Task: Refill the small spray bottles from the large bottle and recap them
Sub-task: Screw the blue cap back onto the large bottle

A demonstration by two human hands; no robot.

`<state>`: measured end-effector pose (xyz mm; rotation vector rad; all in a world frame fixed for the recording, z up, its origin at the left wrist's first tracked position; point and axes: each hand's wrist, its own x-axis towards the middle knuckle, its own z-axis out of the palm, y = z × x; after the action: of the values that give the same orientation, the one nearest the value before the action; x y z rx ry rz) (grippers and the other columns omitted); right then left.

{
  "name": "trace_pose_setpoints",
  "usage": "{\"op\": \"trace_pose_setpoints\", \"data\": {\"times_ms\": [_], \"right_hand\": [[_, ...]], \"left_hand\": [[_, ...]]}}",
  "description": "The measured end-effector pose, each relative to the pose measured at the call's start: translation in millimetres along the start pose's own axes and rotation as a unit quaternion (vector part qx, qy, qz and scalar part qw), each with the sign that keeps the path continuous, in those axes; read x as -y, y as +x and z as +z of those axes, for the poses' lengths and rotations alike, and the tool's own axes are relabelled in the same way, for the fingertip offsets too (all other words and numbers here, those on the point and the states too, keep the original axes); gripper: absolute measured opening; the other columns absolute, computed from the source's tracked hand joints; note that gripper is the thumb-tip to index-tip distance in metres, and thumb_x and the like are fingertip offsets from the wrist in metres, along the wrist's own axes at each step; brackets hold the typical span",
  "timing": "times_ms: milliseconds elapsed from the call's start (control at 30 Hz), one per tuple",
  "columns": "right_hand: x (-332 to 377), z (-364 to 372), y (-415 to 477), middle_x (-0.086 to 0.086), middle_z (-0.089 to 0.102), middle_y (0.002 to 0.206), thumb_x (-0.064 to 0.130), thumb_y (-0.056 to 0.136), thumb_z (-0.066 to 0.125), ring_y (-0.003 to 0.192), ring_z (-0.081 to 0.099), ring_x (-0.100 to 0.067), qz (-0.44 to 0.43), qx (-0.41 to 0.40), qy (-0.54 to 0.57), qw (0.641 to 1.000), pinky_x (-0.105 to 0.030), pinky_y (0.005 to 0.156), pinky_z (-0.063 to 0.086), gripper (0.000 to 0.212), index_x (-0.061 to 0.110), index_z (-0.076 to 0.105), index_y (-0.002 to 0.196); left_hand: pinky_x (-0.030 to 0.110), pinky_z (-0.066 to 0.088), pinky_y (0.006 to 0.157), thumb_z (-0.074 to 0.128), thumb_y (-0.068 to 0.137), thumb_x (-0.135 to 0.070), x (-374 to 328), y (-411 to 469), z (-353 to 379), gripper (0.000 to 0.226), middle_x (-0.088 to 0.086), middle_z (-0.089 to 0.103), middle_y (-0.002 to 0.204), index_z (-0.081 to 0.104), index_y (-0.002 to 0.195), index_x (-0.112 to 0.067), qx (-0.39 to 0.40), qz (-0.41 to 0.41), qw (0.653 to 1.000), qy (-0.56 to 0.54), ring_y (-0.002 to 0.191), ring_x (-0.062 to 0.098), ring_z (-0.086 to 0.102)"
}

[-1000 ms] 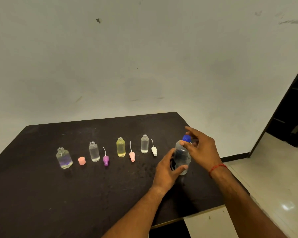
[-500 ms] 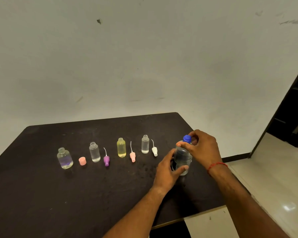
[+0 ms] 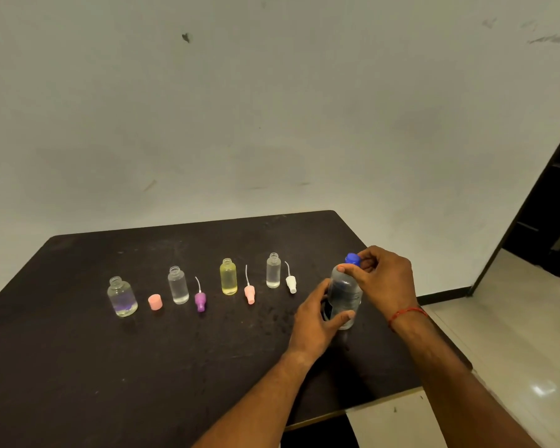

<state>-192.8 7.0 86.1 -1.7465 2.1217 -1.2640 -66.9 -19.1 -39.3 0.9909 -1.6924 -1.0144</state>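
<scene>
The large clear bottle [image 3: 345,295] stood upright on the dark table [image 3: 78,367], near its right edge, at about three o'clock of the tabletop. Its blue cap [image 3: 353,259] sat on the neck. The left hand [image 3: 317,321] gripped the lower body of the bottle from the nine o'clock side, thumb across the front and fingers curled behind. The right hand [image 3: 385,279] came in from three o'clock and pinched the cap between thumb and curled fingers (a red thread [image 3: 408,313] circled that wrist).

From the bottle toward nine o'clock, a row of small open bottles and loose tops ran across the table, each apart from its neighbour. First lay a white spray head [image 3: 291,282] with its thin tube, then stood a slim clear bottle [image 3: 273,271]. Next came a pink spray head [image 3: 249,293], a yellow bottle [image 3: 228,277], a purple spray head [image 3: 200,300] and a taller clear bottle [image 3: 178,286]. A plain pink cap [image 3: 155,302] followed, and a round clear bottle [image 3: 122,297] with a purple tint low inside ended the row.

Beyond the table, at twelve o'clock, rose a pale scuffed wall [image 3: 272,108]; a dark doorway [image 3: 550,205] opened at two o'clock.
</scene>
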Motion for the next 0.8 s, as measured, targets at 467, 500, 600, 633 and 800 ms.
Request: {"op": "trace_pose_setpoints", "data": {"times_ms": [467,500,600,633,800], "right_hand": [[2,3,1,-0.004,0.066,0.082,0.043,0.073,0.079,0.07,0.06,-0.016,0.003,-0.017,-0.011,1.0,-0.025,0.073,0.052,0.037,0.016,0.059,0.09],[2,3,1,-0.004,0.065,0.083,0.047,0.071,0.078,0.071,0.059,-0.016,0.005,-0.008,-0.017,1.0,-0.025,0.072,0.051,0.042,0.017,0.057,0.091],[-1,-1,2,0.003,0.06,0.094,0.059,0.065,0.073,0.083,0.059,-0.015,0.003,0.028,-0.013,1.0,-0.026,0.079,0.049,0.068,0.02,0.056,0.118],[-3,-2,2,0.005,0.059,0.096,0.057,0.068,0.073,0.085,0.059,-0.014,-0.007,0.027,0.005,1.0,-0.025,0.08,0.049,0.074,0.02,0.053,0.128],[-11,6,-2,-0.001,0.069,0.11,0.019,0.086,0.073,0.097,0.063,-0.014,-0.056,0.006,0.059,0.997,-0.017,0.085,0.045,0.034,0.019,0.066,0.119]], "left_hand": [[0.031,0.048,0.109,0.077,0.081,-0.053,-4,0,-1,0.068,-0.019,0.059,0.136,0.048,0.141,-0.039,-0.004,-0.009,1.0,0.001,0.127,-0.002,0.053],[0.03,0.047,0.109,0.078,0.081,-0.051,-5,0,-1,0.067,-0.02,0.059,0.136,0.048,0.14,-0.04,-0.004,-0.008,1.0,0.002,0.126,-0.003,0.053],[0.029,0.048,0.107,0.078,0.082,-0.046,-7,-1,-1,0.062,-0.02,0.061,0.131,0.051,0.137,-0.04,-0.004,-0.003,1.0,0.01,0.123,-0.003,0.055],[0.03,0.049,0.106,0.078,0.083,-0.046,-7,-1,-1,0.06,-0.02,0.062,0.13,0.052,0.136,-0.039,-0.004,-0.003,1.0,0.009,0.122,-0.002,0.056],[0.032,0.05,0.105,0.078,0.082,-0.048,-7,-2,-2,0.067,-0.018,0.062,0.133,0.049,0.141,-0.036,-0.008,-0.004,1.0,0.008,0.123,-0.001,0.057]]}}
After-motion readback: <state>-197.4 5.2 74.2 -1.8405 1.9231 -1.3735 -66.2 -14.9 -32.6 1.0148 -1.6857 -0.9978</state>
